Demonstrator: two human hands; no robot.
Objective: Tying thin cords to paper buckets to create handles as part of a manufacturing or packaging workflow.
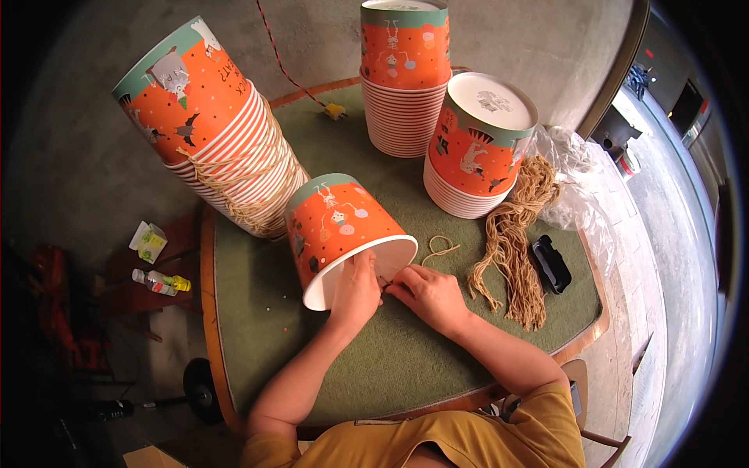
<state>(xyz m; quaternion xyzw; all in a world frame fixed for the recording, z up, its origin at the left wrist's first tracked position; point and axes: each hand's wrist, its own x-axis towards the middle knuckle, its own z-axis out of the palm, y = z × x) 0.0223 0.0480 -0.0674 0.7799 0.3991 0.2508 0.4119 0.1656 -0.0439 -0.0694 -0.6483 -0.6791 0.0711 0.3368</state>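
An orange paper bucket (331,222) with a green band and cartoon figures lies tilted on the green table, its white mouth toward me. My left hand (355,292) is closed at the lower rim, its fingertips inside the mouth. Just right of it, my right hand (431,298) is closed in a pinch on a small dark thing by the rim, too small to name. A short loop of twine (441,248) lies beyond my right hand. Farther right is a thick hank of brown twine (515,249), with an open black plastic case (551,264) beside it.
Stacks of upturned buckets stand at the left (226,148), far middle (406,86) and right (477,156); twine wraps the left one. Clear plastic film (573,179) lies on the right edge. A yellow plug (335,111) hangs at the back. A bottle (160,282) rests on a stool.
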